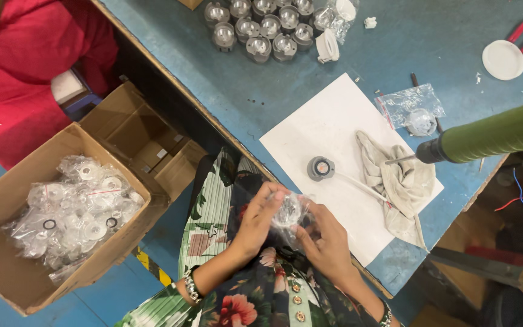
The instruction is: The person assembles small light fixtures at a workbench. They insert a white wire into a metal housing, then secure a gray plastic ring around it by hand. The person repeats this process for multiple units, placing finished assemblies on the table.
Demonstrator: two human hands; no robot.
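1. We are gripping a small clear bag (288,213) at lower centre with our left hand (255,221) and right hand (328,242).
2. We are holding it just off the worktop (394,54) edge, so loose parts could spill to the floor.

Brown cardboard box (7,206) lower left, full of clear plastic bags (74,212). Empty open carton (143,142) beside it. Clear red-striped zip bag (410,106) on worktop (431,42), right.

Both hands (292,227) around a clear plastic bag (289,211)
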